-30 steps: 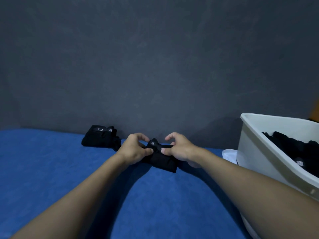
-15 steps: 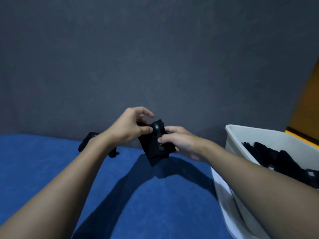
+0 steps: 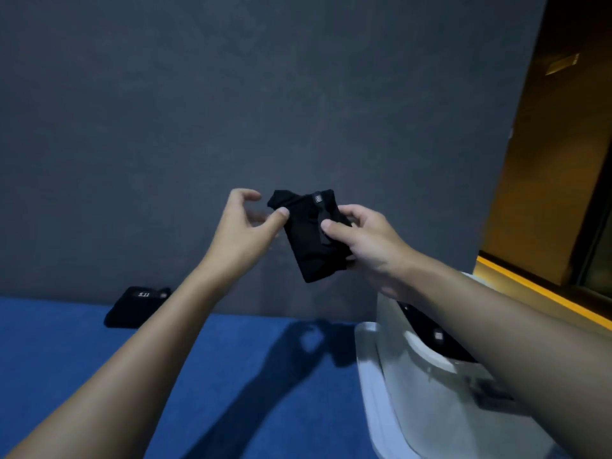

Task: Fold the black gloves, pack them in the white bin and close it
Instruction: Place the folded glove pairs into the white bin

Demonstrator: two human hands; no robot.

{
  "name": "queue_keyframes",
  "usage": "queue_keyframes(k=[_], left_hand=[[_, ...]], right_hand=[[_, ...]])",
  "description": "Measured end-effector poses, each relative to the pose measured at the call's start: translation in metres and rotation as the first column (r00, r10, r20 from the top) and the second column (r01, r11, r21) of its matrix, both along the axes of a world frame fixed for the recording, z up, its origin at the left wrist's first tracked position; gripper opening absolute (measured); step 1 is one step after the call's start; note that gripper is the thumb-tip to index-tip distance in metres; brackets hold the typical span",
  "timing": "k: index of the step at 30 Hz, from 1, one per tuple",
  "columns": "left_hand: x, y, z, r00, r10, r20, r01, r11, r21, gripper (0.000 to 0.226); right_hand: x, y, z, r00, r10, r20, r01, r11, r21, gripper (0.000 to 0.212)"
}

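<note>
Head view, both hands raised in front of a dark grey wall [image 3: 231, 111]. I read the right hand [image 3: 367, 240] as the carrying one. Its thumb lies across the near face of the folded black glove [image 3: 311, 253] and its fingers wrap behind the far face, so the glove is pinched between them. The glove hangs in the air, tilted, with its small grey label at the upper edge. It is well above the blue tabletop [image 3: 82, 359] and just left of the white bin [image 3: 397, 419].

The left hand [image 3: 241, 226] is spread wide. Only the thumb tip touches the glove's left edge, while the index finger arcs clear of the fabric. The remaining fingers are blurred, though as far as I can make out they sit to the left of the glove rather than behind it.

The white bin stands at lower right, partly hidden under the right forearm. It has no lid on it, and I can see packed gloves [image 3: 437, 339] (dark, one showing a pale label) lying inside against its near wall.

A second glove [image 3: 135, 308] lies flat on the tabletop at far left, close against the base of the wall, with white lettering on its upper face. It is well apart from both hands and from the bin.

The shadow [image 3: 308, 346] of the hands falls on the tabletop between the two forearms. An orange-lit panel [image 3: 563, 160] borders the wall at right.
</note>
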State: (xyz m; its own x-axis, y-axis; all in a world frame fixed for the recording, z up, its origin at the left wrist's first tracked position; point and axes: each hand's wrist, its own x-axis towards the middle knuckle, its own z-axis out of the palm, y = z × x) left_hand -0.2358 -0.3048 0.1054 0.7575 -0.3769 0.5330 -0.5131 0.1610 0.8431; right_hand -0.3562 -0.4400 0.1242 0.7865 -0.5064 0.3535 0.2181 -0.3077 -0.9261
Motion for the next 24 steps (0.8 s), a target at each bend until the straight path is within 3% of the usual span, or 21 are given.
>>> queue_keyframes(k=[2,6,10,13,15,19,24], left_hand=[[-0.016,-0.013,0.0,0.983,-0.163,-0.09,0.156,0.985,-0.079,0.048],[-0.044,-0.044,0.003,0.962,-0.248,-0.117,0.22,0.952,-0.214,0.044],[-0.063,-0.071,0.001,0.949,-0.29,-0.121,0.265,0.945,-0.191,0.04],[-0.074,-0.093,-0.002,0.918,-0.367,-0.151,0.342,0.924,-0.17,0.028],[-0.075,-0.106,-0.009,0.932,-0.353,-0.079,0.35,0.936,-0.05,0.018],[-0.059,-0.121,-0.033,0.922,-0.301,0.245,0.217,0.923,0.318,0.007],[-0.05,-0.121,-0.046,0.875,-0.351,0.335,0.114,0.82,0.562,0.014]], right_hand=[[-0.013,-0.006,0.003,1.0,-0.01,0.0,0.01,1.0,-0.016,0.027],[-0.047,-0.025,0.006,0.999,0.024,-0.034,-0.024,1.0,-0.004,0.037],[-0.077,-0.048,0.006,1.0,0.009,-0.023,-0.01,1.0,-0.029,0.061],[-0.093,-0.066,0.002,0.997,-0.071,0.001,0.071,0.996,-0.062,0.064],[-0.101,-0.08,-0.002,0.987,-0.158,0.002,0.158,0.985,-0.067,0.06],[-0.107,-0.108,-0.014,0.925,-0.366,-0.1,0.352,0.926,-0.136,0.052],[-0.098,-0.125,-0.027,0.909,-0.378,-0.174,0.36,0.924,-0.126,0.047]])
